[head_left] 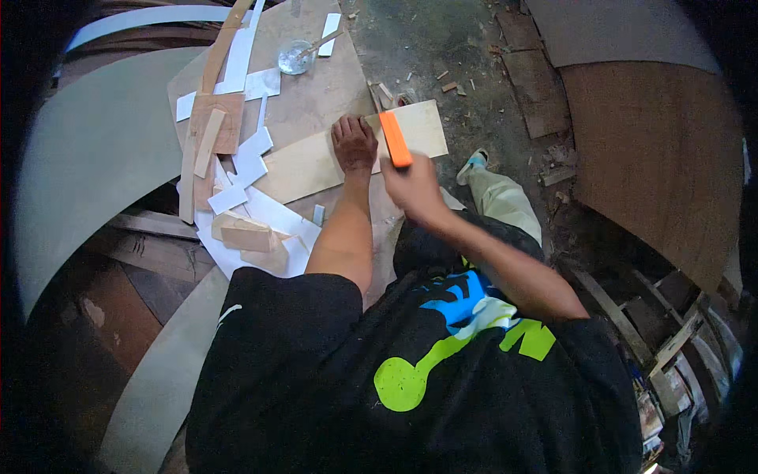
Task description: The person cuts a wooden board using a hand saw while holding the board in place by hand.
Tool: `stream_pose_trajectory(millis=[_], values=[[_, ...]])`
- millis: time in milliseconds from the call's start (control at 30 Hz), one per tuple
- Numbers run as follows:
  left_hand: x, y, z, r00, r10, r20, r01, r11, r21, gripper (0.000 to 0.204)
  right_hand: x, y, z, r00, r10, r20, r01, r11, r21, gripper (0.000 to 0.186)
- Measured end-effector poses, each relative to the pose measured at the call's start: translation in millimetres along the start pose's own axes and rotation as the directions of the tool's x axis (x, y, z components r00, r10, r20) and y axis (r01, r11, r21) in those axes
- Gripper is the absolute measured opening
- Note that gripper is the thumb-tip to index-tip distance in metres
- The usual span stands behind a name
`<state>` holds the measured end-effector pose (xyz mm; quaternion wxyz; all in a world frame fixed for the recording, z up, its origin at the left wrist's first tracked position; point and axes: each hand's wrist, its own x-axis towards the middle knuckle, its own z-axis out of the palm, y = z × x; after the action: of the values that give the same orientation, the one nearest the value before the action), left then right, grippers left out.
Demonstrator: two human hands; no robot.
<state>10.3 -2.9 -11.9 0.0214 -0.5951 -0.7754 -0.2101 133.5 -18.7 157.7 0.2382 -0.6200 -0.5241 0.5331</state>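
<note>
My left hand (pixel 354 144) presses on a long, pale plywood board (pixel 304 162), its fingers bent and close together over the far edge. My right hand (pixel 412 186) is closed on an orange-handled tool (pixel 394 138) just right of my left hand; a narrow dark part reaches beyond the handle across the board, perhaps a blade, too small to make out. The board lies on a larger worn panel (pixel 197 71). White offcuts (pixel 249 162) and small wood pieces (pixel 245 237) lie to the left.
A clear container (pixel 295 58) with a stick sits at the back of the panel. Large curved sheets (pixel 103 158) lie left, brown sheets (pixel 647 158) right. The concrete floor (pixel 418 39) has scattered scraps. Timber pieces (pixel 671 347) lie at the lower right.
</note>
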Motion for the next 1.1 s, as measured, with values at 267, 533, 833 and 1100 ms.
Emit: stream_pose_trajectory(millis=[267, 533, 833, 1100], values=[[2.0, 1.4, 5.0, 1.0, 0.015, 0.01, -0.015, 0.999, 0.043, 0.017, 29.4, -15.5, -2.0, 0.996, 0.066, 0.055, -0.064, 0.998, -0.03, 0.023], [3.6, 4.3, 1.9, 0.999, 0.032, 0.011, -0.033, 0.998, 0.055, 0.018, 13.6, 3.5, 2.3, 0.996, -0.092, -0.015, 0.093, 0.995, 0.034, 0.026], [0.4, -6.4, 2.3, 0.998, 0.019, -0.056, -0.016, 0.998, 0.053, 0.016, -17.8, -32.4, -6.5, 0.993, -0.038, 0.112, 0.036, 0.999, 0.019, 0.023], [-2.2, -4.4, -5.4, 0.999, 0.002, -0.035, 0.0, 0.998, 0.057, 0.016, -51.2, -16.7, -17.0, 0.98, -0.179, 0.085, 0.171, 0.981, 0.093, 0.024]])
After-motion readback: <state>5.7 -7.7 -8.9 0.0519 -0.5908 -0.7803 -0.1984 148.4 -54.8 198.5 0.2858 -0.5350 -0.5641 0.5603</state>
